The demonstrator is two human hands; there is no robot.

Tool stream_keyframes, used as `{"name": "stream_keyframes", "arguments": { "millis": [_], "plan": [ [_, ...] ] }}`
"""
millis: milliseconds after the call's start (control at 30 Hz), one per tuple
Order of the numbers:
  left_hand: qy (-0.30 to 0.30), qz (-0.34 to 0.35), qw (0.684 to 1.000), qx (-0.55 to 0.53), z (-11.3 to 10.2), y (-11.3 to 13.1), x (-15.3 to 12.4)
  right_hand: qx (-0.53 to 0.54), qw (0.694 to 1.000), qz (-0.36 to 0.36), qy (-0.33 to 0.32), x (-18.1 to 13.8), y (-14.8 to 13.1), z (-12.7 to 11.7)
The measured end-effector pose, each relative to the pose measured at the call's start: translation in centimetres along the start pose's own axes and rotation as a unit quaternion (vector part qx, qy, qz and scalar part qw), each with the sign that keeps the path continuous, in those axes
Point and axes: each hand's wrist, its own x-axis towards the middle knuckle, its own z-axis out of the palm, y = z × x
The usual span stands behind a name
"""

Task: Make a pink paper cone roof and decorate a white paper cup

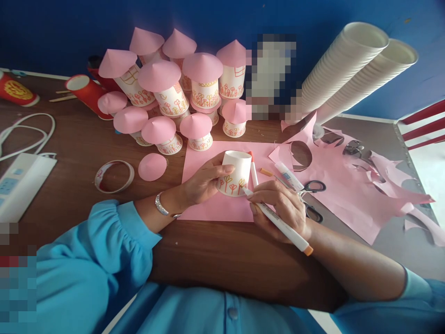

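Note:
My left hand (205,180) is closed around a white paper cup (237,166), thumb on its near side. Red flower outlines with some orange-yellow strokes run along the cup's lower edge. In my right hand (280,208) is a white marker (283,229) with an orange end, its tip at the flowers on the cup. Beneath both hands lies a pink paper sheet (201,208). A second marker with a red-orange cap (251,160) rests on the sheet just behind the cup. Close by are a small orange cap (266,172) and a white glue tube (289,176).
Cups with pink cone roofs (202,69) stand grouped at the back. Tall stacks of white cups (347,65) lean at the right. Scissors (314,186) lie by pink paper scraps (347,195). To the left are a tape roll (114,191), a pink cone (153,167) and a power strip (31,185).

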Motion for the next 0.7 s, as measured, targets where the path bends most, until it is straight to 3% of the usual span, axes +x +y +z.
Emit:
{"name": "stream_keyframes", "arguments": {
  "millis": [300,700],
  "plan": [
    [-0.020,0.009,1.000,-0.008,0.09,0.05,0.13,0.010,1.000,-0.005,-0.006,-0.02,-0.13,-0.37],
    [-0.001,-0.006,1.000,-0.005,0.01,-0.06,0.00,0.002,1.000,0.003,-0.011,0.05,0.00,-0.45]
  ]
}}
